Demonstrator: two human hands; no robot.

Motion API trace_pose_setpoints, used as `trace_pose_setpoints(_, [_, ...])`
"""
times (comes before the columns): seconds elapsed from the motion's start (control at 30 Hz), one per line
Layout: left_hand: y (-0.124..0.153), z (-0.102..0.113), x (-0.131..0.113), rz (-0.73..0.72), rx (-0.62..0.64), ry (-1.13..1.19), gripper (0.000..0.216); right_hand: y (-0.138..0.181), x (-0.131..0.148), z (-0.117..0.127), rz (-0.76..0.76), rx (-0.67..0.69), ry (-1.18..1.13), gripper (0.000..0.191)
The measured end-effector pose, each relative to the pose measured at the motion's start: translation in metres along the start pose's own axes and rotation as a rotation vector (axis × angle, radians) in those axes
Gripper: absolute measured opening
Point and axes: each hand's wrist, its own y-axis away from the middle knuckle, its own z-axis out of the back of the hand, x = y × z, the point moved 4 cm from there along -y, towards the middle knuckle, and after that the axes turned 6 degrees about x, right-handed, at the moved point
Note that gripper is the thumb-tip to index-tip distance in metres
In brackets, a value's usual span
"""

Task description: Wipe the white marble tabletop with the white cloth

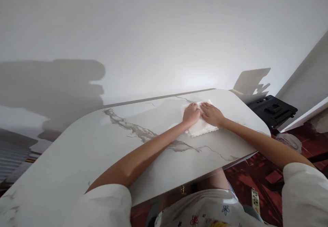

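The white cloth (199, 121) lies far right on the marble tabletop (102, 145); left hand (191, 113) and right hand (212, 114) press flat, fingers spread, mid-wipe; next needs sliding pressure.

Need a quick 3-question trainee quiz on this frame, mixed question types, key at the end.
1. True or false: both hands rest on the white cloth.
2. Which surface is the cloth lying on?
A. red floor
B. marble-pattern table
C. black stand
3. Fill in: the black stand sits beyond the table's far ____ corner.

Key:
1. True. The left hand and the right hand lie flat, side by side, on the cloth.
2. B.
3. right.
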Motion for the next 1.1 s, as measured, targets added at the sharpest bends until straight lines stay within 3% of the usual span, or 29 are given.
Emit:
trace_pose_setpoints(0.13, [-0.028,0.017,0.039,0.007,-0.081,-0.042,0.024,-0.054,0.01,-0.002,0.049,-0.015,-0.009,0.049])
trace_pose_setpoints(0.3, [-0.062,0.022,0.054,0.043,-0.164,-0.169,0.025,-0.105,-0.007,-0.005,0.113,-0.045,-0.041,0.044])
trace_pose_setpoints(0.43, [-0.095,0.011,0.042,0.03,-0.15,-0.201,0.027,-0.119,-0.042,-0.007,0.065,-0.089,-0.035,0.043])
trace_pose_setpoints(0.6, [-0.119,-0.011,0.007,-0.075,-0.096,-0.198,0.034,-0.099,-0.085,-0.004,-0.042,-0.107,-0.016,0.048])
trace_pose_setpoints(0.8, [-0.089,-0.025,-0.022,-0.15,-0.056,-0.182,0.044,-0.05,-0.084,-0.002,-0.099,-0.084,0.019,0.052])
trace_pose_setpoints(1.1, [0.009,-0.021,-0.036,-0.166,-0.015,-0.171,0.048,0.032,-0.017,0.003,-0.083,-0.087,0.033,0.051])
